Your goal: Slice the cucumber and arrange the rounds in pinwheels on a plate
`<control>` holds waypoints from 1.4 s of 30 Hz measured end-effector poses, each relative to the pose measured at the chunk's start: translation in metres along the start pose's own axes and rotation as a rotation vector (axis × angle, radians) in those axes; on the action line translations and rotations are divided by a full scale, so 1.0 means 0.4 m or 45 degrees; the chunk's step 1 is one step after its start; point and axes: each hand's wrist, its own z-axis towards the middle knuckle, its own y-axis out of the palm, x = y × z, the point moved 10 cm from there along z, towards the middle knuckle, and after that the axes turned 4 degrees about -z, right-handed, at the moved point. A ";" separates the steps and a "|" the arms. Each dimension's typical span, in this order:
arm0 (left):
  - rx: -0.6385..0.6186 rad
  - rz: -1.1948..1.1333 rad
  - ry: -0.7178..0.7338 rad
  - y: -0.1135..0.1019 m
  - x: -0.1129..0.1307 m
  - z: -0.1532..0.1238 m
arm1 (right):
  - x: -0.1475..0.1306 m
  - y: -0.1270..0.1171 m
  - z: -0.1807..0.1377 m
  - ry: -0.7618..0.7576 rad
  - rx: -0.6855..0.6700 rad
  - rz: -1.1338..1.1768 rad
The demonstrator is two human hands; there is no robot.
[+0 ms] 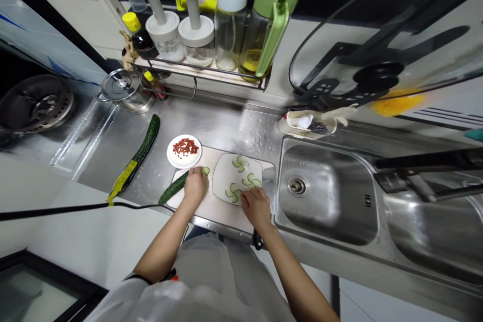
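Observation:
My left hand [195,186] is closed over the end of a cut cucumber [174,188] lying on the white cutting board [211,207]. Cucumber slices [205,171] show just beyond its fingertips. My right hand [257,207] reaches over the lower right edge of a squarish white plate [222,173], its fingers bent together against the surface; whatever is under the fingertips is hidden. Thin cucumber pieces form three pinwheels on the plate: an upper one [240,163], a right one [251,180] and a lower left one [233,192]. A knife [268,186] lies along the board's right side.
A small plate of red berries [184,148] stands at the board's upper left. Farther left lies a whole cucumber with yellow wrapping [140,153]. The sink [328,191] is to the right; a lidded pot [128,90] and a seasoning rack [204,70] are behind.

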 end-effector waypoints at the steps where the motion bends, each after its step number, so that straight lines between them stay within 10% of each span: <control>1: -0.001 0.015 0.001 0.002 0.000 0.004 | -0.003 0.001 -0.001 -0.003 0.000 0.001; 22: -0.029 0.068 -0.005 0.008 0.008 0.008 | -0.022 0.002 -0.011 -0.017 -0.017 0.033; 29: -0.017 -0.321 0.143 -0.026 0.022 -0.016 | -0.027 0.013 0.004 -0.051 0.027 0.295; 42: -0.721 -1.341 -0.030 0.088 0.108 -0.102 | -0.057 0.032 0.072 0.186 -0.159 1.153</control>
